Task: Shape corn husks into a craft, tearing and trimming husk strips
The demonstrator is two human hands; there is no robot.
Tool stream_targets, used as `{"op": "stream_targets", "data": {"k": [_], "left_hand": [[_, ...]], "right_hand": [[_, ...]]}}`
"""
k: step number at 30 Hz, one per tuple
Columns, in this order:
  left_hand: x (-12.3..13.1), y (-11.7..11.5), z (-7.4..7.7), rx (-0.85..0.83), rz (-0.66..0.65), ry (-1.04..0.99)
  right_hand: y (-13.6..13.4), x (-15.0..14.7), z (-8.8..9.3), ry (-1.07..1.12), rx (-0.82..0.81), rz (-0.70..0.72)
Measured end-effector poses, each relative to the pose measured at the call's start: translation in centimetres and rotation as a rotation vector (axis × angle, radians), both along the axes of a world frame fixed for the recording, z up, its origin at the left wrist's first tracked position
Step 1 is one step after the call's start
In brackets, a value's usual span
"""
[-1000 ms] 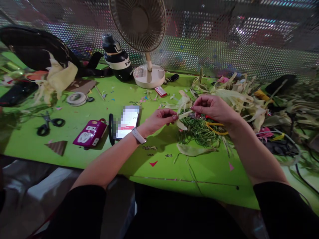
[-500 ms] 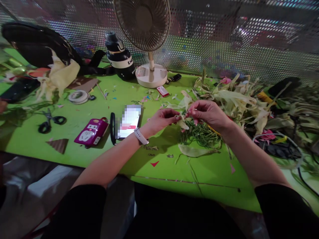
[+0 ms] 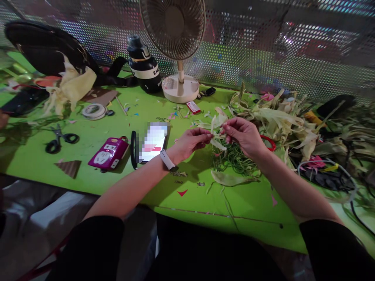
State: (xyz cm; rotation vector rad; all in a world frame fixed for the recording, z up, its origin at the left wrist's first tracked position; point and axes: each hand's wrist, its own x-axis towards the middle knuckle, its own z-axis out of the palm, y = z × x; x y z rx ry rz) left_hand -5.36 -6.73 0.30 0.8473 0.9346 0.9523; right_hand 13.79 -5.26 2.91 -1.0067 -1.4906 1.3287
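Between my hands is a pale strip of corn husk (image 3: 218,144). The fingertips of my left hand (image 3: 195,141) pinch its left end. Just to the right, my right hand (image 3: 241,134) has thumb and forefinger pressed together by the husk's other side; the exact hold is partly hidden by the fingers. Beneath them lies a tangle of green string-like strands (image 3: 238,159). In front of that, a single flat husk leaf (image 3: 231,178) rests on the green table (image 3: 193,218). A large heap of dry husks (image 3: 272,117) spreads out to the right.
Left of my arm are a phone (image 3: 155,140), a purple power socket (image 3: 109,153) and black scissors (image 3: 60,139). Behind stand a fan (image 3: 180,88) and a dark bottle (image 3: 145,72). A tape roll (image 3: 94,111) and black bag (image 3: 47,50) sit farther left. Another person's hand (image 3: 3,120) shows at the left edge.
My hands have drawn slightly apart, and the husk strip between them has turned. My right hand is tilted more upright. A red ring beside my right wrist has come into sight.
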Motion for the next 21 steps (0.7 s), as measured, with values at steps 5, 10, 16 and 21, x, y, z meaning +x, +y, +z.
{"op": "stream_targets", "data": {"k": [5, 10, 16, 21], "left_hand": [[0.12, -0.17, -0.29, 0.157, 0.009, 0.092], [0.39, -0.45, -0.41, 0.275, -0.015, 0.118], [0.28, -0.47, -0.49, 0.37, -0.036, 0.204], [0.09, -0.33, -0.74, 0.407, -0.071, 0.247]], "right_hand": [[-0.65, -0.28, 0.02, -0.311, 0.22, 0.153], [-0.39, 0.0, -0.33, -0.422, 0.282, 0.098], [-0.75, 0.05, -0.25, -0.593, 0.485, 0.032], [-0.83, 0.02, -0.39, -0.667, 0.59, 0.021]]}}
